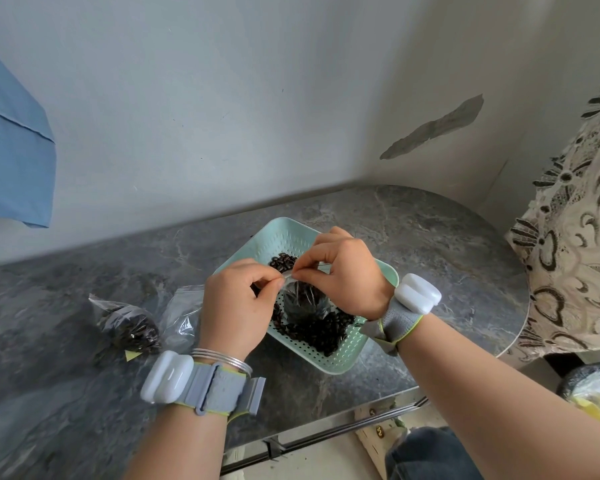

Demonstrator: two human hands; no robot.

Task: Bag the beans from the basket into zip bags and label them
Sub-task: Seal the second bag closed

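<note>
A mint-green perforated basket sits on the grey marble table, with dark beans in its bottom. Over the basket hangs a clear zip bag partly full of beans. My left hand pinches the left end of the bag's top strip. My right hand pinches the same strip just to the right, its fingers curled over the bag's mouth. The hands hide much of the bag's top edge.
A filled zip bag of beans lies on the table at the left, with a small yellow label piece by it and an empty clear bag beside. A patterned cloth hangs at the right. The table's metal edge runs along the front.
</note>
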